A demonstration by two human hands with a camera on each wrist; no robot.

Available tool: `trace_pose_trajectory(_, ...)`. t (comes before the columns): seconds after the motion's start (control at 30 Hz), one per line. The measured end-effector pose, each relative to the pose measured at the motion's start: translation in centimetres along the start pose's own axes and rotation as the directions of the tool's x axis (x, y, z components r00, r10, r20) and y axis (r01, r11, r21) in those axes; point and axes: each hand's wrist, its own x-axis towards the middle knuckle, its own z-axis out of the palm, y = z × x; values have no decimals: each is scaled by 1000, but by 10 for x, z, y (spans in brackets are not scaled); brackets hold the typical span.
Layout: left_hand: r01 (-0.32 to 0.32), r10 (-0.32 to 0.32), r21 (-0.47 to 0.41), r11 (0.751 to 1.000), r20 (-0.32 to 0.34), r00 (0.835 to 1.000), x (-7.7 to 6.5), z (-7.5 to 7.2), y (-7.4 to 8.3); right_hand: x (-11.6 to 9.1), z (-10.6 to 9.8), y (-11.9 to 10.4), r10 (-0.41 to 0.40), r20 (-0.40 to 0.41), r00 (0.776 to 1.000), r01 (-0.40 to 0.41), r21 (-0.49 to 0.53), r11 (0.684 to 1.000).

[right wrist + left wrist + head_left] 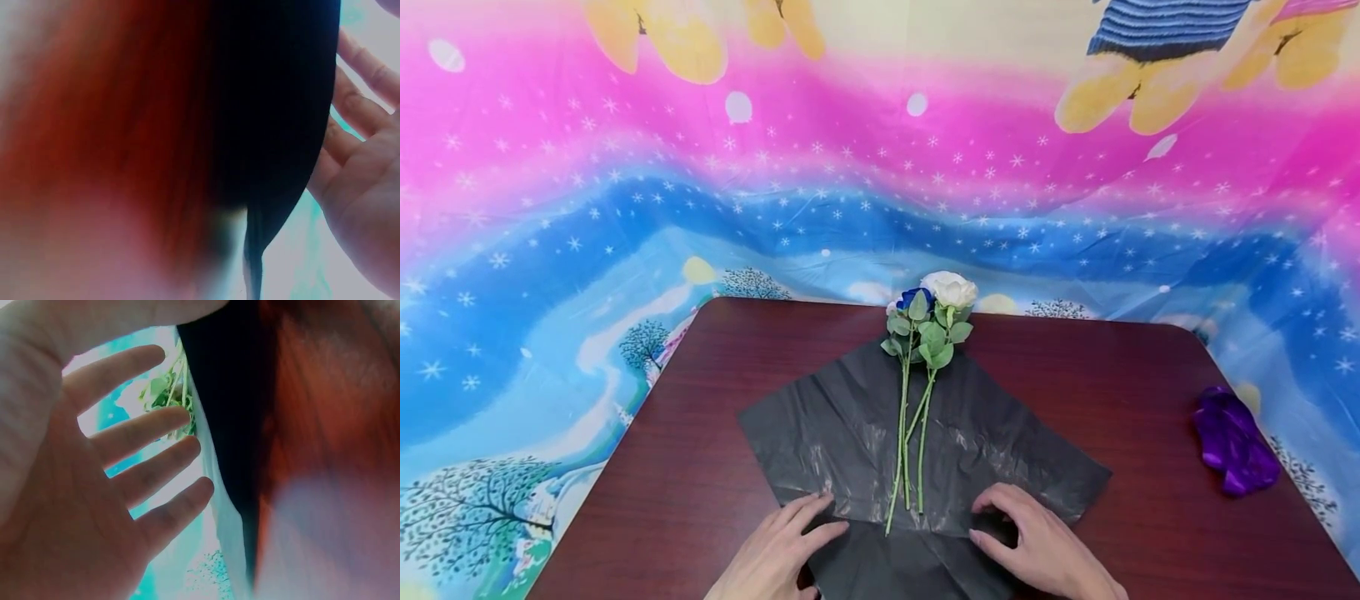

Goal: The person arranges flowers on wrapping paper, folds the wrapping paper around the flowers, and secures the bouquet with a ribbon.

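Observation:
A sheet of black wrapping paper lies on the dark red-brown table, creased across its near part. On it rest a few long-stemmed roses, among them a white rose and a blue rose, heads at the far corner and stems toward me. At the crease's left end, my left hand touches the paper with thumb and fingers apart; the left wrist view shows its fingers nearly straight. My right hand touches the right end, fingers loosely bent. Dark paper covers part of that hand in the right wrist view.
A bunched purple ribbon or cloth lies at the right edge of the table. Behind and beside the table hangs a colourful printed backdrop with snowflakes and trees.

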Motion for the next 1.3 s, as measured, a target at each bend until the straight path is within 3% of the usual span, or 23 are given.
trace_pose_trajectory(0.1, -5, 5, -4, 1000, -16, 1000, 1, 2, 1, -6, 1, 2, -12, -2, 1000, 12, -9, 1000)
trace_pose_trajectory(0.27, -15, 13, -12, 1000, -104, 995, 2, 6, 3, -12, 2, 5, -28, -9, 1000, 28, -10, 1000)
trace_pose_trajectory(0.43, -18, 6, -70, 997, -162, 987, 7, 6, 5, -13, 1, 5, -36, 25, 999, 36, 8, 999)
trace_pose_trajectory(0.57, -43, 26, -71, 997, -226, 974, 12, 5, 4, -14, -4, 3, -25, 92, 995, 18, 74, 997)
trace_pose_trajectory(0.7, -55, 43, -34, 998, -291, 956, 16, 5, 3, -14, -8, 2, -84, 122, 989, 65, 149, 987)
trace_pose_trajectory(0.8, -44, 36, -20, 999, -309, 950, 18, 4, 3, -13, -9, 3, -151, 144, 978, 118, 215, 969)
trace_pose_trajectory(1.0, -26, 25, 1, 1000, -320, 947, 22, 3, 2, -13, -11, 4, -185, 206, 961, 108, 338, 935)
trace_pose_trajectory(1.13, -17, 19, 9, 1000, -324, 946, 24, 3, 2, -13, -12, 3, -218, 195, 956, 134, 369, 920)
trace_pose_trajectory(1.3, -13, 16, 11, 1000, -328, 945, 26, 4, 1, -14, -10, 5, -337, 124, 933, 283, 321, 904)
